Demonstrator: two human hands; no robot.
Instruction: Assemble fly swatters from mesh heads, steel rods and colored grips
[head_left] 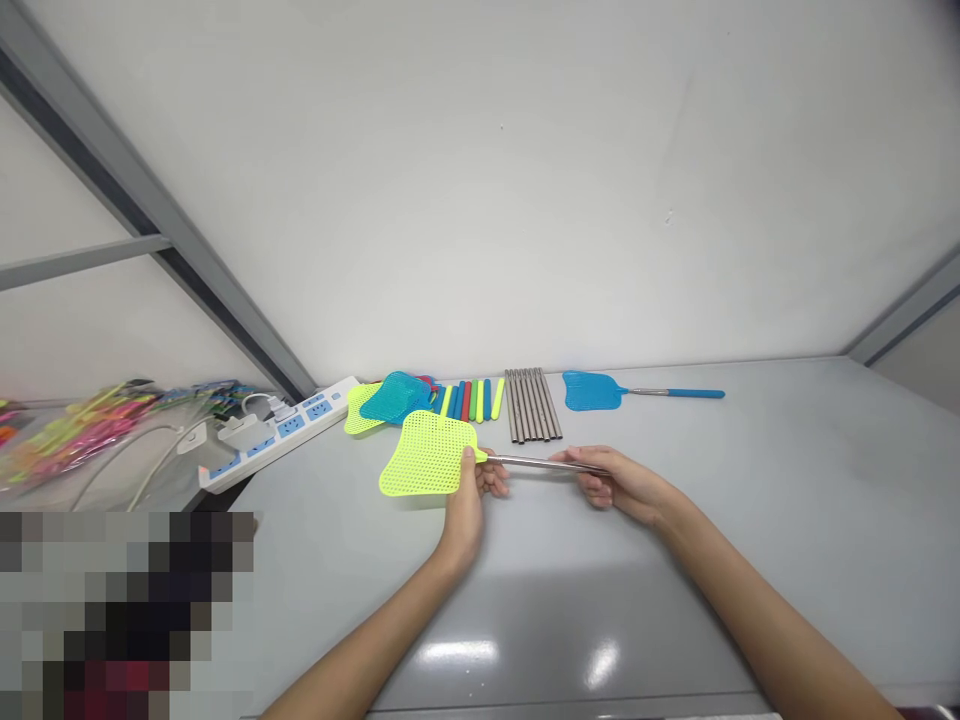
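A yellow fly swatter head (429, 455) with a perforated face is joined to a thin metal rod (534, 463), held just above the table. My left hand (471, 490) grips the neck, thumb on the base of the yellow head. On the rod's other end my right hand (611, 480) is closed, its fingers hiding part of the metal. Behind the hands lie several metal tubes (532, 405) side by side. Left of them is a row of coloured handle sleeves (472, 400). Blue and yellow swatter heads (396, 397) are piled beside that row.
A blue fly swatter (592, 390) with a blue handle lies at the back right. At the left a white power strip (277, 435) has plugs and cables in it. Beyond it are bagged colourful items (90, 435). A wall rises behind the grey table (795, 480).
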